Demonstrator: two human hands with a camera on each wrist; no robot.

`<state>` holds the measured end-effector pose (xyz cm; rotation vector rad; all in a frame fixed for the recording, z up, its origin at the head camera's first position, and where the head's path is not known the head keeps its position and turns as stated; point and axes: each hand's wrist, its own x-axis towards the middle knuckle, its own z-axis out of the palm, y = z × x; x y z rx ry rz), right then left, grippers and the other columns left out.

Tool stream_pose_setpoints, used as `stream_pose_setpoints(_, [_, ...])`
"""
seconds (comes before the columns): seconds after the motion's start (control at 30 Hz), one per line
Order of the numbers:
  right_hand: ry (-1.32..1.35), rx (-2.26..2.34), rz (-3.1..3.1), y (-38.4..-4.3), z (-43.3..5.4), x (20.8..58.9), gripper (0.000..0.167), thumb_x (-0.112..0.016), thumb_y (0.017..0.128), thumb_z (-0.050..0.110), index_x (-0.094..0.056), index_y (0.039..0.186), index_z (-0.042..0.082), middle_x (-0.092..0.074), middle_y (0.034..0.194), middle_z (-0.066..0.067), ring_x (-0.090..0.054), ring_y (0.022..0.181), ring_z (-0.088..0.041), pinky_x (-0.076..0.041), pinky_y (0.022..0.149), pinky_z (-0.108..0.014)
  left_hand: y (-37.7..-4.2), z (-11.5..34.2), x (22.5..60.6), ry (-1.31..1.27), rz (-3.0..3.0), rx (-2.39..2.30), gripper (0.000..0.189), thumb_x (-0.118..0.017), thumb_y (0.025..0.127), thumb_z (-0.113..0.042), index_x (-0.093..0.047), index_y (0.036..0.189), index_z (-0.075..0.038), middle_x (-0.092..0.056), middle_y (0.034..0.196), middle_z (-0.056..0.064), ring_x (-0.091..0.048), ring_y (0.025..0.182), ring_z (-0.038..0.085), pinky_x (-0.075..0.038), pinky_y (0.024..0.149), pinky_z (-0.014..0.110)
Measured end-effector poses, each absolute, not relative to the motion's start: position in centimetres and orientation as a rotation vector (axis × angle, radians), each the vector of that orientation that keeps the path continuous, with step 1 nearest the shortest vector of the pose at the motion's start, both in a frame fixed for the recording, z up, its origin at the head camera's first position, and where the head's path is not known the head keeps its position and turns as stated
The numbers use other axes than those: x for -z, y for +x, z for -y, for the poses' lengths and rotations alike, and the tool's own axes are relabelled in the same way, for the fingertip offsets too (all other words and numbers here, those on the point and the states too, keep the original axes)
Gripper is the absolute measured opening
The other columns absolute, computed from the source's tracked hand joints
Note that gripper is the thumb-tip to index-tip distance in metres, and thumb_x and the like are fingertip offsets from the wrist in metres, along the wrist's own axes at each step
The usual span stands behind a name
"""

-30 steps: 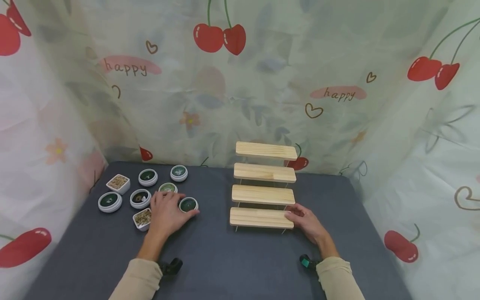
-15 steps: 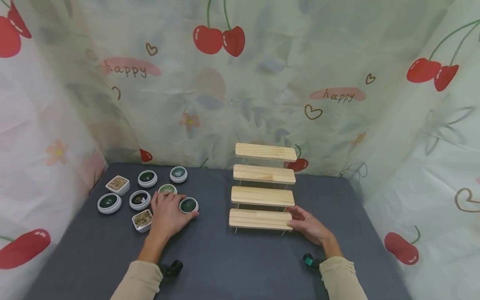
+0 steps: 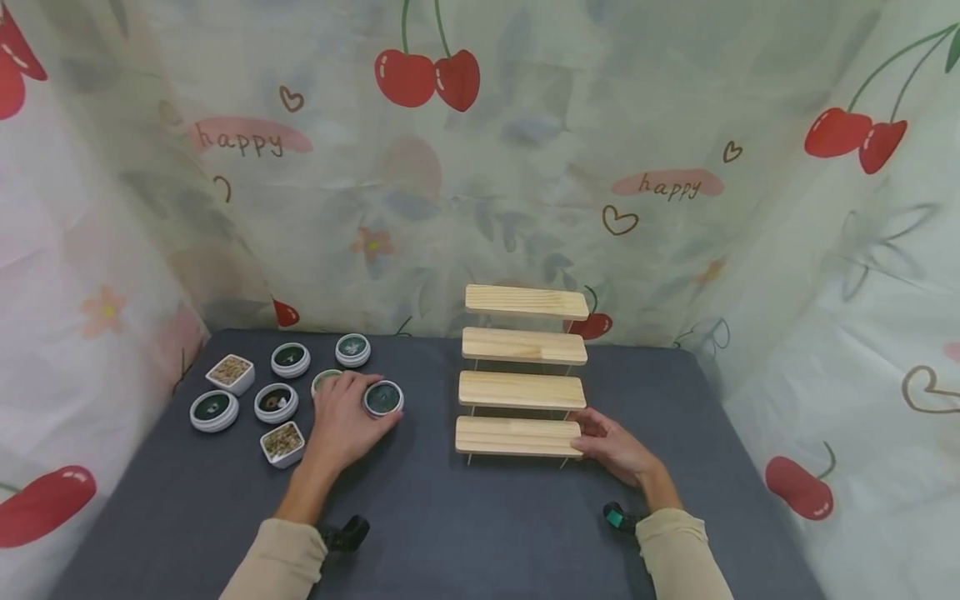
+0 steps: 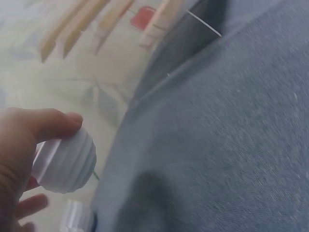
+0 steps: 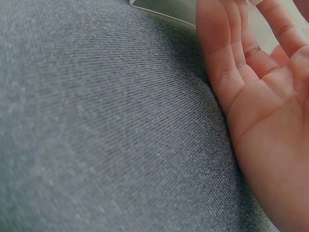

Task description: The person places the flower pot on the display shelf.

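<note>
The left hand (image 3: 345, 425) pinches one jar (image 3: 383, 399) above the desk (image 3: 480, 533); the right hand (image 3: 617, 454) pinches the lowest board (image 3: 516, 436) of the rack (image 3: 522, 389).

A ribbed white pot (image 3: 383, 398) is held left of a tiered wooden stand (image 3: 521, 390).

Between the round tub (image 3: 384, 400) in the left grip (image 3: 348, 423) and the tiered stand (image 3: 520, 389), a bare lane runs over the table (image 3: 435, 517), widening toward the near side. A light-green tub (image 3: 324, 382) lies just past the left grip's fingers, and a square dish (image 3: 282, 444) sits left of it, blocking that side. The right grip (image 3: 617, 452) occupies the front board's right end; open table lies beyond it. A curtain (image 3: 517, 250) rises close behind the stand.
</note>
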<state>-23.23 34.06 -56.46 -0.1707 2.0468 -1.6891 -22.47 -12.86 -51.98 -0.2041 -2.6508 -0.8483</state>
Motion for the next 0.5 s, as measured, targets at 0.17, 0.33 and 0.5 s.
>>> stream_pose_setpoints(0.17, [-0.161, 1.686, -2.065, -23.0, -34.2, 56.4, 0.051, -0.068, 0.098, 0.016, -0.043, 0.142, 0.008, -0.059, 0.123, -0.002, -0.059, 0.108, -0.020, -0.055, 0.087, -0.033, -22.2, 12.0, 50.3, -0.253, 2.651, 0.984, 0.061, -0.087, 0.077, -0.037, -0.065, 0.128, -0.012, -0.057, 0.121, 0.010, -0.057, 0.115, 0.031, -0.048, 0.099, 0.053])
stream_pose_setpoints(0.33, [-0.166, 1.697, -2.053, -23.0, -34.1, 56.3, 0.048, -0.068, 0.098, 0.018, -0.045, 0.140, 0.011, -0.059, 0.123, -0.002, -0.059, 0.110, -0.020, -0.054, 0.089, -0.034, -21.9, 10.8, 48.5, -0.287, 2.649, 1.110, 0.066, -0.087, 0.078, -0.037, -0.063, 0.134, -0.012, -0.058, 0.126, 0.010, -0.058, 0.115, 0.029, -0.050, 0.096, 0.049])
stream_pose_setpoints(0.5, [-0.165, 1.707, -2.043, -23.0, -34.1, 56.4, 0.046, -0.068, 0.098, 0.018, -0.046, 0.138, 0.013, -0.060, 0.119, -0.002, -0.060, 0.108, -0.019, -0.054, 0.088, -0.034, -21.9, 9.5, 47.6, -0.299, 2.624, 1.290, 0.069, -0.089, 0.078, -0.034, -0.059, 0.136, -0.011, -0.061, 0.127, 0.009, -0.061, 0.110, 0.024, -0.053, 0.091, 0.041])
